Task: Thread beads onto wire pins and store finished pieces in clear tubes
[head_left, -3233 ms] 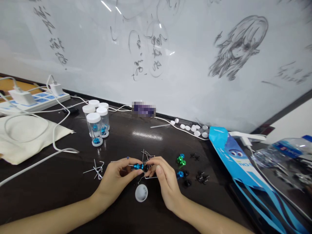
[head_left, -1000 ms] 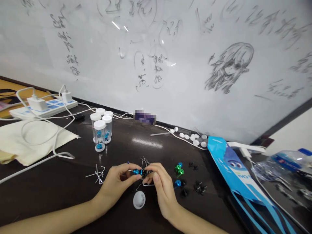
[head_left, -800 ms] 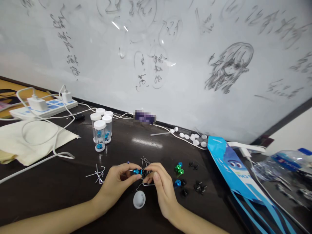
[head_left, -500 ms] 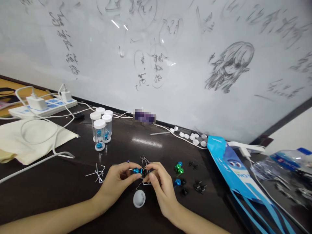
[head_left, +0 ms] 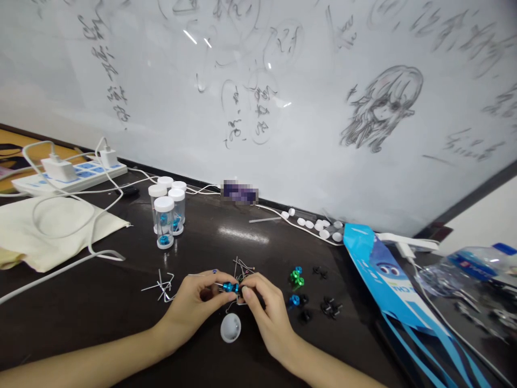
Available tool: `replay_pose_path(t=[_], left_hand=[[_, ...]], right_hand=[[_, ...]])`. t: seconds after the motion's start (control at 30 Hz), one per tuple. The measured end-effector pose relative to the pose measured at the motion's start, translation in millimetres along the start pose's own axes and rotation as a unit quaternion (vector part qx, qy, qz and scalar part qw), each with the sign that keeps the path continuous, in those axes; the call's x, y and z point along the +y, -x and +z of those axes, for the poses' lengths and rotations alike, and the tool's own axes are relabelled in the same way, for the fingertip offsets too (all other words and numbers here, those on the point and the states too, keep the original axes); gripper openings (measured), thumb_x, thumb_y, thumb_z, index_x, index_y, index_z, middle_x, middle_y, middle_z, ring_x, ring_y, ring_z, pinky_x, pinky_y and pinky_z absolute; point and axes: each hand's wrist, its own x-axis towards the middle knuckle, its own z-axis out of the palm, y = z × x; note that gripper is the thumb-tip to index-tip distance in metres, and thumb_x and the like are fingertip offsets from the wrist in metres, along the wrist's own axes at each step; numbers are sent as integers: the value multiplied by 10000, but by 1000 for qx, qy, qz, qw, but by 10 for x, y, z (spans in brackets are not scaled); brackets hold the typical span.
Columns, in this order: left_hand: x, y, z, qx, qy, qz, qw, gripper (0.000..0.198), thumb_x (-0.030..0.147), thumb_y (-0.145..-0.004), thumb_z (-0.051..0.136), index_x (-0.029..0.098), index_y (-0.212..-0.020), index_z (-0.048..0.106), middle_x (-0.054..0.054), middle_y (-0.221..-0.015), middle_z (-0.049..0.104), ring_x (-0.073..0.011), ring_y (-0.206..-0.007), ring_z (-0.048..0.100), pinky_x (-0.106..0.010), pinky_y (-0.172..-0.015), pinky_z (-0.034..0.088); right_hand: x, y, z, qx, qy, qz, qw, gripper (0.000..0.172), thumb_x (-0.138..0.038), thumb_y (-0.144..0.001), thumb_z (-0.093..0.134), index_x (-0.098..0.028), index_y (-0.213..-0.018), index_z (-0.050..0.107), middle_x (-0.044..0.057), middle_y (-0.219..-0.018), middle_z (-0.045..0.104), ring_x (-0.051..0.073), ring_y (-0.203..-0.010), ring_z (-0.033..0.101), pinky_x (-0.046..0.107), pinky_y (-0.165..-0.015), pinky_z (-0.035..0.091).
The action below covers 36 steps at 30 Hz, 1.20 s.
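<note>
Between the thumb and fingers of my left hand (head_left: 194, 304) is a small shiny blue metal fitting (head_left: 229, 287). A thin metal rod runs out of its left side. My right hand (head_left: 269, 310) pinches the dark end of the same fitting, so the two hands nearly meet. Thin bent wires (head_left: 241, 265) lie just behind the fingertips, partly hidden by them. In front of the hands sits a small white translucent cup (head_left: 230, 327). Left of my left hand lies a cluster of silver L-shaped hex keys (head_left: 165, 286).
Several clear, white-capped vials (head_left: 165, 226) with blue parts stand back left. Green fittings (head_left: 297, 278), blue ones and black screws (head_left: 331, 307) lie to the right. White caps (head_left: 309, 224) line the whiteboard (head_left: 181, 129). A blue bag (head_left: 379, 280) and white cables flank the work area.
My right fingers have closed onto the dark end of the blue fitting, their tips drawing together. The fitting has turned slightly in my left hand.
</note>
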Motion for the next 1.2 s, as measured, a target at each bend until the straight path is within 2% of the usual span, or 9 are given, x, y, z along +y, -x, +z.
replay_pose_path(t=[0.13, 0.33, 0.63, 0.83, 1.07, 1.2], left_hand=[[-17, 10, -1, -5, -6, 2, 1000, 151, 302, -786, 711, 234, -908, 770, 10, -658, 601, -124, -560, 485, -220, -526, 386], [-20, -13, -4, 4, 2, 0, 1000, 160, 306, -783, 714, 228, -912, 770, 15, -637, 580, -125, -558, 477, -225, -537, 397], [-65, -9, 6, -2, 9, -2, 1000, 165, 317, -779, 718, 231, -910, 770, 33, -601, 527, -117, -547, 458, -215, -527, 379], [-63, -21, 0, -3, 26, 1, 1000, 154, 310, -783, 718, 239, -910, 768, 30, -637, 546, -113, -561, 468, -208, -536, 393], [-57, -14, 1, -3, 19, -3, 1000, 153, 311, -776, 721, 229, -895, 770, 36, -607, 522, -111, -547, 451, -208, -523, 373], [-55, -13, 5, 0, 22, -5, 1000, 163, 319, -774, 720, 229, -901, 770, 30, -622, 534, -116, -556, 459, -213, -530, 383]], right_hand=[[-1, 8, -2, -6, -5, 4, 1000, 278, -307, -1006, 437, -195, -799, 585, 17, -789, 587, 167, -766, 562, 280, -727, 426], [18, 11, -3, 8, -18, 7, 1000, 159, -313, -989, 475, -215, -1013, 598, 16, -850, 586, 166, -761, 568, 294, -754, 434], [-6, 2, -2, 3, -3, -6, 1000, 211, -295, -989, 471, -198, -845, 591, 15, -800, 576, 164, -759, 551, 276, -718, 425], [31, 26, 6, 16, -9, 8, 1000, 145, -311, -972, 504, -216, -1036, 595, 5, -805, 588, 165, -746, 571, 286, -731, 440], [22, 11, 5, 14, -7, -6, 1000, 138, -287, -974, 500, -211, -941, 611, 6, -804, 576, 159, -747, 560, 277, -708, 439], [49, 30, 14, 17, -14, 8, 1000, 136, -301, -968, 510, -219, -1034, 596, 9, -837, 585, 163, -754, 578, 290, -727, 449]])
